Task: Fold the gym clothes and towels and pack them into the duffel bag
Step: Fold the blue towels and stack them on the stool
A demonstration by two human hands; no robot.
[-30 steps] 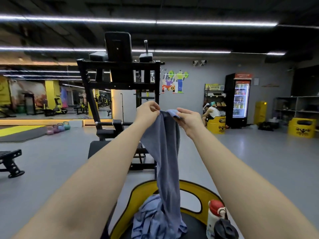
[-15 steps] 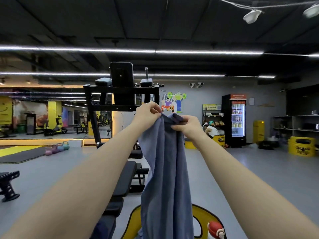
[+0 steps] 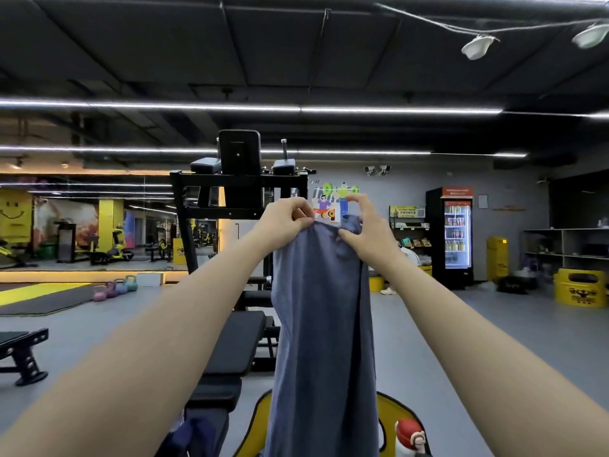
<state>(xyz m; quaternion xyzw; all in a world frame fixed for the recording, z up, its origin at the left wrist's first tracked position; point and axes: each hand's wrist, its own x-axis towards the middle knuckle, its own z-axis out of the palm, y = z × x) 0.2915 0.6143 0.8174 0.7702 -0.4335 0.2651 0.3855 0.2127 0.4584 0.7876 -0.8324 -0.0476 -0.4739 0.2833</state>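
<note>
Holding the blue-grey garment (image 3: 324,324) aloft, left hand (image 3: 286,219) and right hand (image 3: 364,229) pinch its top edge. Next, I judge, spread the edge wide before folding.

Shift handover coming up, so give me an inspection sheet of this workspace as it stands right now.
Surface: black bench ahead; yellow-rimmed seat below the cloth.
Job's things: blue-grey garment hanging full length from both hands; duffel bag not seen.
Clutter: red-capped bottle at bottom right.
Grippers: left hand and right hand each pinch the garment's top edge.
Cables: one strung across the ceiling.
Surroundings: gym floor, kettlebells, drinks fridge, yellow bins.
</note>
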